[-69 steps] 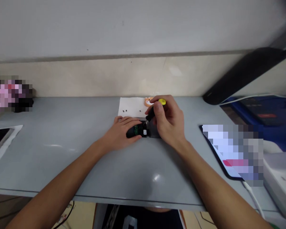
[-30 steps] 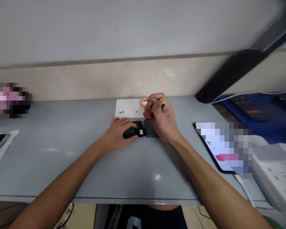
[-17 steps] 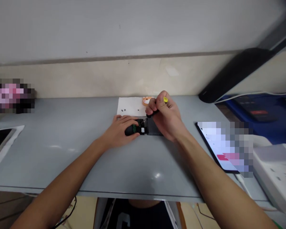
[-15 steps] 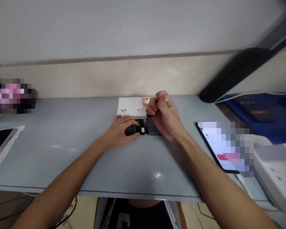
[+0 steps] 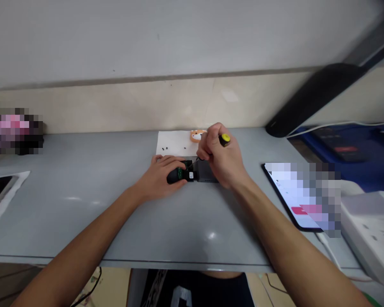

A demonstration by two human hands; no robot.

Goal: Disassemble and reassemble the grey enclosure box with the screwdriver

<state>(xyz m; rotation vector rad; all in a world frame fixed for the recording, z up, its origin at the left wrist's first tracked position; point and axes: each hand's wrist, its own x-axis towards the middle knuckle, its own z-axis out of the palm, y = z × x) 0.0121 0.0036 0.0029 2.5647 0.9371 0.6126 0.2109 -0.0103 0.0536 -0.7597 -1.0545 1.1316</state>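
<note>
A dark device (image 5: 190,175) with a bit of green circuit board and a small white label lies on the table. My left hand (image 5: 161,177) is closed around its left end, thumb on the near side and fingers over the far side. My right hand (image 5: 223,160) grips a screwdriver (image 5: 224,140) with a yellow-ended black handle. Its thin shaft slants down left to the exposed part of the device; whether the tip touches a screw cannot be made out. A flat dark grey section (image 5: 206,172) of the device extends under my right hand.
Behind my hands, a white paper sheet (image 5: 171,140) carries several tiny dark screws (image 5: 164,148) and an orange-and-white animal-faced item (image 5: 197,136). A lit tablet (image 5: 294,196) and a white power strip (image 5: 374,230) lie right. A phone (image 5: 0,192) rests left. A black post (image 5: 313,100) stands back right.
My right hand has turned, so the screwdriver's yellow end now faces me more fully. My left hand stays on the device. The view has shifted slightly.
</note>
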